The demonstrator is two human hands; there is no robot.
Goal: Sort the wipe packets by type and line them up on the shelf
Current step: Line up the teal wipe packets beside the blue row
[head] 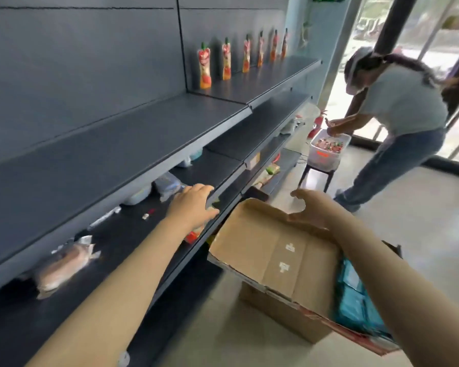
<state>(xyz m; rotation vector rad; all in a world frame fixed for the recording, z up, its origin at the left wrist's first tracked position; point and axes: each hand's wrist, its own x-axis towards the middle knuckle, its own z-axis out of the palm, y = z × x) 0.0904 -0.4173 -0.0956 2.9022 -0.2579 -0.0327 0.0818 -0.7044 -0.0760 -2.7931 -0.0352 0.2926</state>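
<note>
Over the front edge of the shelf, the left hand is stretched out palm down, fingers pretty much straight and a bit spread, not holding anything as far as I can see. Just under it at the shelf lip there's a small red-orange thing, too blurry to say what it is or whether the hand touches it.

The right hand is curled round the top edge of the flap of a box sitting on the floor just beside the shelving. Teal packets are stacked inside the box, partly hidden behind that arm.

On the shelf itself, a pink packet lies flat near the left end. A couple of blue packets sit further along toward the back, near the left hand's fingertips but not touching.

Higher up there's a row of upright pouches spaced apart. Off to the right another person bends over a white tub on a stool.
</note>
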